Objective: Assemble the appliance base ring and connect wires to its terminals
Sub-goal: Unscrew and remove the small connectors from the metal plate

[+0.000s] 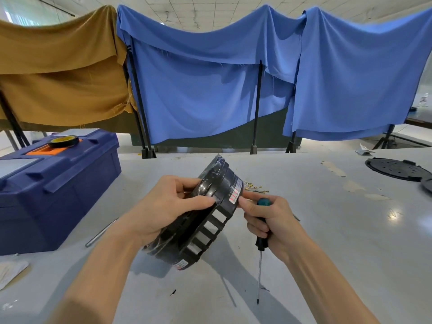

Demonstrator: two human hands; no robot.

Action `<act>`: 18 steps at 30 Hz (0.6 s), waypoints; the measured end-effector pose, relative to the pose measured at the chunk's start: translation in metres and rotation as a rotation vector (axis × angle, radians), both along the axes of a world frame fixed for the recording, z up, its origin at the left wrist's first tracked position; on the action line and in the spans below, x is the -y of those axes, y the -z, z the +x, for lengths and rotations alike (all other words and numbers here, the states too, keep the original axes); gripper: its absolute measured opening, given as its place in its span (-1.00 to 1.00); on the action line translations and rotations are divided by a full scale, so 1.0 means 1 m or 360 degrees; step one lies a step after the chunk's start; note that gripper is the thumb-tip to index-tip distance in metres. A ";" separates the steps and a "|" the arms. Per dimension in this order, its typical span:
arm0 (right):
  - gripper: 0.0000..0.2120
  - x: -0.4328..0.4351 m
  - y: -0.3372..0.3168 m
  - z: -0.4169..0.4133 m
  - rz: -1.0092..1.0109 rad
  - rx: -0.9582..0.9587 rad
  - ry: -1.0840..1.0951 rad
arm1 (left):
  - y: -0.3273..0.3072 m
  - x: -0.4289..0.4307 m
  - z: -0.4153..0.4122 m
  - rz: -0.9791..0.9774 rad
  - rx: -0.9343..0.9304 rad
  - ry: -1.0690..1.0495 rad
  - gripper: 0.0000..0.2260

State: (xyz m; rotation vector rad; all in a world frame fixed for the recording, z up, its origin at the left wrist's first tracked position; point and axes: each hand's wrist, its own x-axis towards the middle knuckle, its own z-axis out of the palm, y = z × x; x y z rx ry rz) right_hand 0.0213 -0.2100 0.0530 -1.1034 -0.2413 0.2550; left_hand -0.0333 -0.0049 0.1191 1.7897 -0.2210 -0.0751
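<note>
- Blue toolbox [58,195] stands on the left of the grey table [339,242], with a roll of black tape [63,141] lying flat on its orange-inset lid.
- A thin metal rod [101,232] lies on the table just right of the toolbox.
- The left hand [168,206] grips the ring [205,220]. Its fingers curl over the ring's upper rim and its thumb presses flat along the outer wall.
- The ring is black, with a row of rectangular slots in its wall and red-and-white labels. It is held up on edge, tilted, in the middle of the table between both hands. Whether its lower edge touches the table cannot be told.
- A small heap of wires [256,187] with brass-coloured ends lies on the table just behind the ring.
- The right hand [271,223] is closed round a screwdriver [259,265]. Its lower fingers wrap the black handle, and its thumb and forefinger reach out to touch the ring's wall beside the upper label.
- The screwdriver has a teal cap above the fist. Its shaft points down and towards the viewer, with the tip close over the table.
- A black perforated disc [397,169] lies flat at the far right of the table.
</note>
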 end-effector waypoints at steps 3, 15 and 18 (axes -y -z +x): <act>-0.81 -0.004 -0.007 -0.004 -0.0017 0.0048 0.0058 | -0.007 0.004 -0.002 0.0060 0.0105 -0.0139 -0.88; -0.61 -0.016 -0.029 -0.017 -0.0065 0.0217 -0.0066 | -0.011 0.006 -0.006 -0.0349 0.0131 -0.0533 -0.91; -0.53 -0.017 -0.027 -0.019 -0.0101 0.0267 -0.0135 | -0.010 0.002 -0.006 -0.0446 0.0133 -0.0564 -0.94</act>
